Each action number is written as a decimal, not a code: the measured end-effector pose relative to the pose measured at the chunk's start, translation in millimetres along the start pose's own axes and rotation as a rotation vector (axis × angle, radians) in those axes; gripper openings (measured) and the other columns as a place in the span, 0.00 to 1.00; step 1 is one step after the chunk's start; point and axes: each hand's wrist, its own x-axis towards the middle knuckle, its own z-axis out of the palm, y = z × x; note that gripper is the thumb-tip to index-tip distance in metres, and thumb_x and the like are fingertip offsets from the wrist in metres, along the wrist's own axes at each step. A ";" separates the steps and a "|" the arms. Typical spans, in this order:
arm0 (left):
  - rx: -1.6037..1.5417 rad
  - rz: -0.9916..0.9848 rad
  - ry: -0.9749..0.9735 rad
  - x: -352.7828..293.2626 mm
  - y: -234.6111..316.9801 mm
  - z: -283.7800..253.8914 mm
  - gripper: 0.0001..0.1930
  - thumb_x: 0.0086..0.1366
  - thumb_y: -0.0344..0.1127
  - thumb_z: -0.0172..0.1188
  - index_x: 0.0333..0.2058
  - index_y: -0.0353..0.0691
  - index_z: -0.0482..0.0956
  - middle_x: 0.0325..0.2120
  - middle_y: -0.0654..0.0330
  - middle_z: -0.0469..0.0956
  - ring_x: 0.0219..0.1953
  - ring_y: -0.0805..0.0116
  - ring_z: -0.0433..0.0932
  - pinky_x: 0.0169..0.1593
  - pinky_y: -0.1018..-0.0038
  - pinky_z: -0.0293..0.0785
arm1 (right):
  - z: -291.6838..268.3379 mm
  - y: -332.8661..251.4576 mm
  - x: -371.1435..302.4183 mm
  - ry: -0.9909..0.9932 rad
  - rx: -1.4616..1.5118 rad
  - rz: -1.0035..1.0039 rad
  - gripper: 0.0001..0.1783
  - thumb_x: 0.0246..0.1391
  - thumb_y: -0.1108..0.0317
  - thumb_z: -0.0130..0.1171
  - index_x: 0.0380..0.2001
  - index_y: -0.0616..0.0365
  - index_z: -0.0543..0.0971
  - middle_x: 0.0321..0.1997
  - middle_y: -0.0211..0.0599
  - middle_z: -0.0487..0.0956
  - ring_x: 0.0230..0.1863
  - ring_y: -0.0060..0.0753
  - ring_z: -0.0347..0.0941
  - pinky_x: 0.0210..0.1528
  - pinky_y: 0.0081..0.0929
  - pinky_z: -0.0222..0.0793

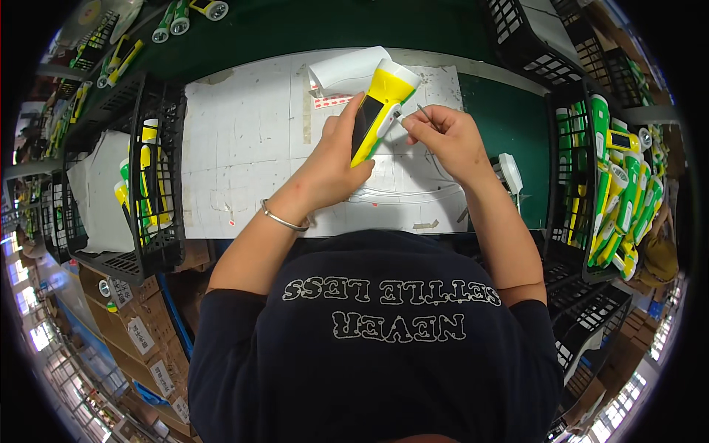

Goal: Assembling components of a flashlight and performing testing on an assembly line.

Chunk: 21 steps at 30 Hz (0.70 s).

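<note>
My left hand (pixel 330 159) is wrapped round a yellow-and-green flashlight (pixel 388 91) with a white head and a dark panel on its body. The flashlight is tilted, its head pointing away from me. At its right side, my right hand (pixel 445 136) pinches a thin cable (pixel 437 167) near its small dark end. That end is close against the flashlight's side; whether it is inserted I cannot tell. Pale loops of wire (pixel 413 196) lie on the white work sheet (pixel 244 140) below my hands.
A curled white paper (pixel 347 71) lies behind the flashlight. Near my right forearm stands a white device (pixel 509 173). Black crates of flashlights flank me: the left crate (pixel 173 159) and the fuller right crate (pixel 572 166). More flashlights (pixel 179 18) lie at the far left.
</note>
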 end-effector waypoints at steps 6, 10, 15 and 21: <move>0.321 0.129 0.231 -1.4 0.1 6.1 0.40 0.51 0.21 0.53 0.62 0.40 0.45 0.44 0.43 0.60 0.45 0.44 0.66 0.52 0.63 0.64 | 0.2 1.0 4.7 -0.013 0.004 0.057 0.11 0.48 0.64 0.60 0.26 0.64 0.78 0.21 0.29 0.77 0.24 0.14 0.68 0.30 0.15 0.63; 0.354 0.089 0.162 -0.6 0.9 3.6 0.41 0.51 0.21 0.53 0.62 0.42 0.45 0.44 0.43 0.60 0.46 0.45 0.66 0.50 0.63 0.66 | -5.9 -4.8 5.9 -0.070 -0.090 0.076 0.10 0.48 0.65 0.61 0.26 0.62 0.78 0.22 0.27 0.76 0.24 0.13 0.66 0.27 0.13 0.58; 0.262 0.094 0.179 1.4 5.9 6.2 0.41 0.51 0.22 0.53 0.63 0.43 0.45 0.43 0.45 0.60 0.46 0.46 0.67 0.51 0.63 0.66 | -0.6 -1.4 8.5 0.015 0.085 0.088 0.10 0.47 0.65 0.61 0.26 0.62 0.78 0.22 0.28 0.76 0.25 0.14 0.67 0.29 0.13 0.59; 0.388 0.048 0.250 7.3 3.2 3.1 0.40 0.53 0.27 0.59 0.62 0.41 0.47 0.45 0.44 0.59 0.42 0.46 0.70 0.45 0.64 0.71 | 0.1 8.2 11.7 -0.013 0.031 0.077 0.09 0.48 0.65 0.61 0.26 0.62 0.77 0.23 0.28 0.76 0.26 0.13 0.67 0.31 0.13 0.60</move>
